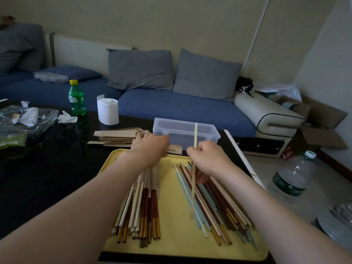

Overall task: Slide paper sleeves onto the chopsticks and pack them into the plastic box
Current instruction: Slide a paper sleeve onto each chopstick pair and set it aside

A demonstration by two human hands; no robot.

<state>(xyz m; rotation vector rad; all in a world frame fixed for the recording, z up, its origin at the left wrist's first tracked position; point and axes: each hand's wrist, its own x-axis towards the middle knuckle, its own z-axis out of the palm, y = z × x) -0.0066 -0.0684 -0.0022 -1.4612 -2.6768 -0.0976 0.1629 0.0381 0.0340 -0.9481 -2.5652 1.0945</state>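
Note:
A yellow tray [171, 242] holds two heaps: sleeved chopsticks [142, 210] on the left and bare chopsticks [215, 202] on the right. My right hand [207, 159] pinches one pale chopstick [194, 180], held nearly upright above the bare heap. My left hand [150, 149] reaches past the tray's far edge and rests on a brown paper sleeve [174, 149] beside the stack of paper sleeves [118, 137]. Whether its fingers grip the sleeve is hidden. A clear plastic box [185, 132] stands open just behind both hands.
On the dark table [57, 168] stand a green bottle [76, 99], a roll of tissue [107, 111] and a glass dish [24, 119] with crumpled paper at the left. A blue sofa lies behind. A large water bottle [293, 178] is on the floor at right.

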